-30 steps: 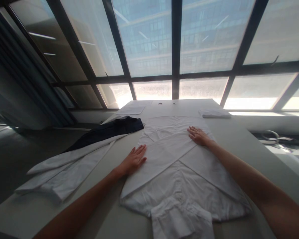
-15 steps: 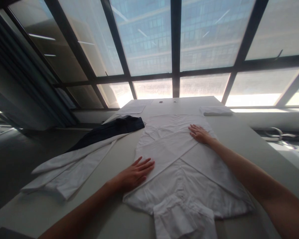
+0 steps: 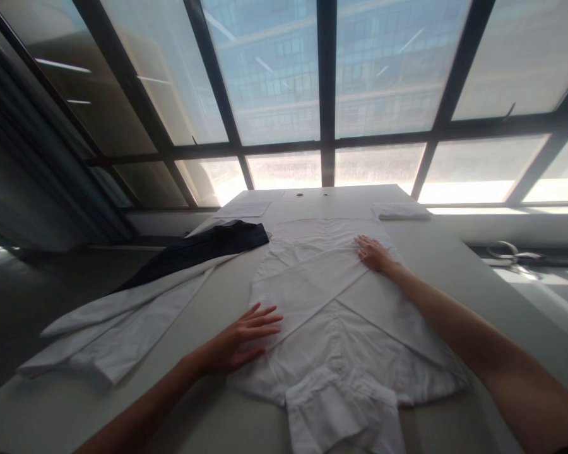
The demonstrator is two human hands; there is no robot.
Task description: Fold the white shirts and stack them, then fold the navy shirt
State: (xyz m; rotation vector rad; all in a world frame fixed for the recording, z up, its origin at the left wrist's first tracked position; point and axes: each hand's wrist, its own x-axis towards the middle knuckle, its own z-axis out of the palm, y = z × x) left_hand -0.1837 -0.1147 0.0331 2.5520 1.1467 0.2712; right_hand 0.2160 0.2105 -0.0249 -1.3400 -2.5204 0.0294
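Observation:
A white shirt (image 3: pixel 312 277) lies spread on the table, its sleeves folded across the body and its collar end toward me. Over the shirt's left edge is my left hand (image 3: pixel 243 337), fingers spread and holding nothing; whether it touches the cloth I cannot tell. My right hand (image 3: pixel 375 253) rests flat on the far right part of the shirt, fingers extended. The near end of the shirt (image 3: pixel 343 410) hangs toward the table's front edge.
Left of the shirt, dark navy trousers (image 3: pixel 208 247) and white garments (image 3: pixel 118 340) lie across the white table (image 3: pixel 435 271). A folded white cloth (image 3: pixel 402 211) sits at the far right, another flat white piece (image 3: pixel 243 209) at the far left. Windows stand behind.
My left hand has shifted slightly left and looks lifted a little, its fingers more spread. My right hand stays on the shirt. The whole view has moved slightly.

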